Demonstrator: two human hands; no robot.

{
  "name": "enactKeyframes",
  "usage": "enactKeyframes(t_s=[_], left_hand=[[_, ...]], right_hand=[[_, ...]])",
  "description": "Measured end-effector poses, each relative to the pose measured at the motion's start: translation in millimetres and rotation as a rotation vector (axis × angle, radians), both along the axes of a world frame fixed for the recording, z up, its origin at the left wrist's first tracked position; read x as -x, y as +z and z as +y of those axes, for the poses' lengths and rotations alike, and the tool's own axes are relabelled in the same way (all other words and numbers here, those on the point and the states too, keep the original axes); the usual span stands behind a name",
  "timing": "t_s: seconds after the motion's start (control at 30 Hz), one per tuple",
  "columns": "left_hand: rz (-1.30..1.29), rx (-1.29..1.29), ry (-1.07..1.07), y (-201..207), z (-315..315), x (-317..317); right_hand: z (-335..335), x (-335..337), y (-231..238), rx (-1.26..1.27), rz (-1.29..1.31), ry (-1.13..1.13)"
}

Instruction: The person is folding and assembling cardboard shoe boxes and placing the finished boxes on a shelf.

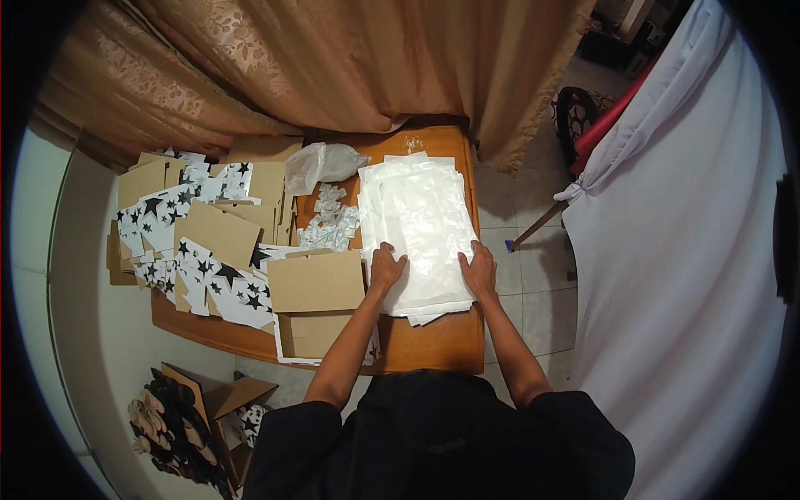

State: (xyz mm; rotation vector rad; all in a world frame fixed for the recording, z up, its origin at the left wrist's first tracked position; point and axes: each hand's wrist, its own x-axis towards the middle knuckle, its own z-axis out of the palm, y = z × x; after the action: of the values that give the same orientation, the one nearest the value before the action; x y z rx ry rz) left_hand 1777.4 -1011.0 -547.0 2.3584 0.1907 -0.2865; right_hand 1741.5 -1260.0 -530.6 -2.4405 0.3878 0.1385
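Note:
A stack of glossy white sheets point(421, 217) lies on the right part of the wooden table, its edges a little uneven. Whether the sheets are paper or thin plastic I cannot tell. My left hand point(388, 268) rests on the stack's left edge, thumb spread from the fingers. At the right edge, my right hand point(478, 271) touches the stack the same way, thumb inward on top. Neither hand lifts anything. Just left of my left forearm sits a cardboard box point(317, 283) with its brown lid partly raised.
Flattened star-printed cardboard boxes point(196, 217) are heaped across the table's left side. Small white packets point(332, 223) and a clear plastic bag point(321, 167) lie between heap and stack. Brown curtains point(333, 67) hang behind; a white cloth point(667, 275) hangs at right. Footwear point(171, 433) lies lower left.

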Motion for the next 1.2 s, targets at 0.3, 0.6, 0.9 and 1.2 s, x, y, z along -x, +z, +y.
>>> enactKeyframes(t_s=[0.3,0.6,0.9,1.2], left_hand=[[-0.082,0.174,0.239,-12.8,-2.8,-5.4],[-0.038,0.329,0.267,31.6,5.0,-2.0],[0.017,0.548,0.133,106.2,24.7,23.6],[-0.138,0.789,0.208,143.8,60.1,104.9]], right_hand=[[10.6,-18.5,-12.7,-0.047,-0.013,-0.164],[6.9,-20.0,10.4,-0.155,-0.18,-0.189],[1.5,2.5,32.0,-0.28,-0.342,-0.099],[17.8,22.4,76.9,-0.558,-0.437,0.047]])
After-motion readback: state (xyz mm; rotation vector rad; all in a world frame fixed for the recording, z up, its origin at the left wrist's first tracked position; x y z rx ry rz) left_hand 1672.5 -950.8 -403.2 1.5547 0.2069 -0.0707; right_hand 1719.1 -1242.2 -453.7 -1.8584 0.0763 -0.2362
